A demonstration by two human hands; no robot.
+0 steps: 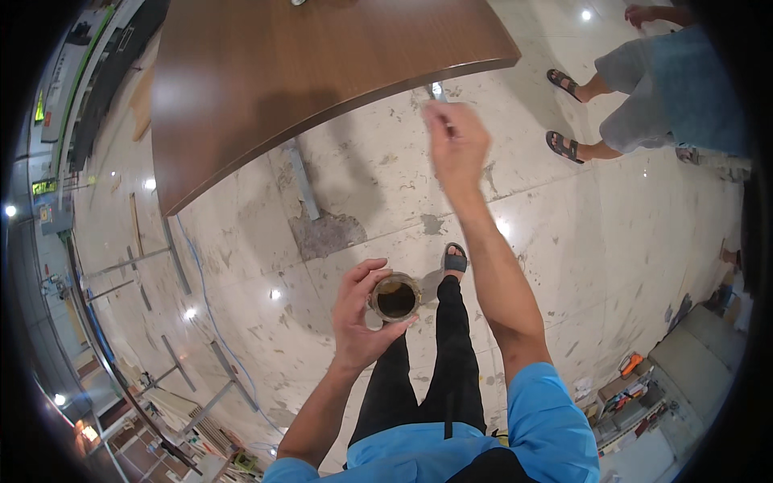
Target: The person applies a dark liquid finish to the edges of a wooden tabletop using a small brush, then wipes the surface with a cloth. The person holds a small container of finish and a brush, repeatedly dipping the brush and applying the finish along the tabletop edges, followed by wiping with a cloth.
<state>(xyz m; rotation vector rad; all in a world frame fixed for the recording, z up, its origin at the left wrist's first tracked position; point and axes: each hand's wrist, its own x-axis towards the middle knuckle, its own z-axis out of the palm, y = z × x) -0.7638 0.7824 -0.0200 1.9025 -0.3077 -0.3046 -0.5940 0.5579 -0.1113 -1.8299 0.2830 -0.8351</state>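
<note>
My left hand [360,318] is wrapped round a small round open-topped container [395,297], held upright in front of my legs. Its inside looks dark, with a yellowish-brown patch at the upper wall. Raised and somewhat blurred, my right hand [457,145] is beside the near edge of a brown wooden tabletop [322,68]. Its fingers are curled together, and what they hold, if anything, is hidden. A shiny metal strip [437,91] shows just beyond those fingers, under the table edge; I cannot tell whether the hand touches it.
A metal table leg [303,183] stands on the stained tile floor [564,274]. Another person in grey shorts [636,117] is at the far right. Metal frame pieces [221,386] and a blue cable [211,310] lie left. An orange-handled tool [631,364] and a box of items sit lower right.
</note>
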